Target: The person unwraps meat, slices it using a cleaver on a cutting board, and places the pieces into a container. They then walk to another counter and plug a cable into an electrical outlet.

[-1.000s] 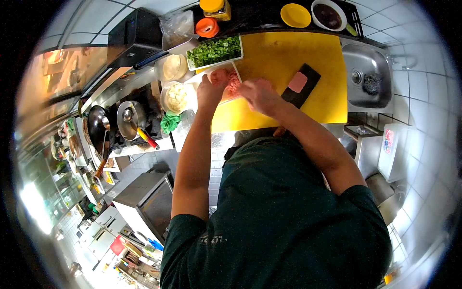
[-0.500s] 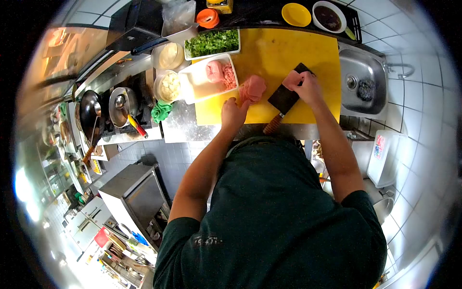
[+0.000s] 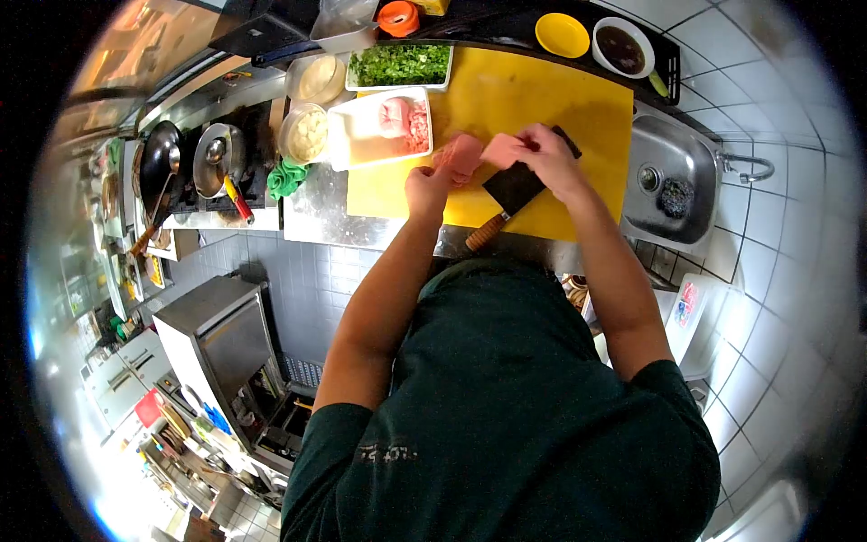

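A thin slice of pink meat [image 3: 502, 151] is pinched in the fingers of my right hand [image 3: 553, 164], above the yellow cutting board [image 3: 578, 86]. Close to its left, my left hand [image 3: 426, 192] has its thumb and fingers closed on the edge of stacked meat slices [image 3: 465, 155]. A cleaver [image 3: 513, 190] with a dark blade lies flat on the board, partly under my right hand, its ribbed wooden handle [image 3: 487, 232] pointing at my body. Left of the stack stands a white tray [image 3: 355, 144] holding a meat piece [image 3: 394, 117] and minced meat [image 3: 417, 128].
Chopped greens [image 3: 397, 65] fill a tray behind. Tubs of pale pieces [image 3: 310, 134] and a pale paste [image 3: 318, 79] stand left, near a green cloth [image 3: 286, 179] and pans [image 3: 219, 158]. A sink [image 3: 673, 181] borders the board's right; a bowl of dark liquid [image 3: 623, 47] sits behind.
My right hand has carried its slice left, off the cleaver blade toward the stack. The left hand's fingers have closed on the stack's edge. The whole view has shifted slightly.
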Demonstrator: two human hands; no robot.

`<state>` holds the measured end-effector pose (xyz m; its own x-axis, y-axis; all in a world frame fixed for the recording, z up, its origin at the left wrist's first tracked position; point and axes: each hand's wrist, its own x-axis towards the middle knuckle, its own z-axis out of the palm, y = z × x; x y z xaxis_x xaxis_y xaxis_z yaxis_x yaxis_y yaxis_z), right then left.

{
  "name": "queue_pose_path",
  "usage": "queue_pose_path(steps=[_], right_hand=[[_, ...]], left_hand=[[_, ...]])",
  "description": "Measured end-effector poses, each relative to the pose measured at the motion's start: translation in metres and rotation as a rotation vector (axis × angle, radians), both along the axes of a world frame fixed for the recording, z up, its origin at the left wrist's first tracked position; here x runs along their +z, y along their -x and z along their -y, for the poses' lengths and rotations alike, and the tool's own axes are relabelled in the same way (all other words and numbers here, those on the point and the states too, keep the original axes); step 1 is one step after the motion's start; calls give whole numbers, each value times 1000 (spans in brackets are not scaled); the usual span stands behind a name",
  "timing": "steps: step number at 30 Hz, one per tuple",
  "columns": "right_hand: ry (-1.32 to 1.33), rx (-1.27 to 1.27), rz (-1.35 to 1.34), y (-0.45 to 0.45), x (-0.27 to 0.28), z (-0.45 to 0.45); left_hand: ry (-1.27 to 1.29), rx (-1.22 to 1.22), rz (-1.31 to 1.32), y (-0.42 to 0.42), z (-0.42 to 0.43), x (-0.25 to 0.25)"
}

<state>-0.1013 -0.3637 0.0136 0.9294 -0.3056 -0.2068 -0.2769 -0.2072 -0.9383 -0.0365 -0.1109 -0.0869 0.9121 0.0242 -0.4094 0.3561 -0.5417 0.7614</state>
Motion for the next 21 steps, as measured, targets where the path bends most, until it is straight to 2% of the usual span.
queue_pose_path(steps=[2,4,5,8,9,12,15,19,21], right_hand=[[-123,142,-39,-15,10,-20],[41,208,45,-31,-33,-39],[184,234,-63,-35,-28,-46],[616,251,9,-41,-16,-59],[610,276,85,-46,-23,-58],[511,495,-136,-66,-3,-54],[446,517,-220,-81,-11,-54],[422,594,-275,-94,-19,-49],[449,673,-335,-100,-15,-47]], left_hand=[[47,-61,-59,-3,-5,15],[129,-56,-99,-4,-4,31],[184,-23,-109,-3,-3,38],[331,152,-209,-5,6,58],[377,222,-255,-3,10,63],[431,165,-268,-5,10,29],[494,163,-300,-9,5,-2],[533,106,-335,-15,10,9],[333,32,-252,-14,9,6]])
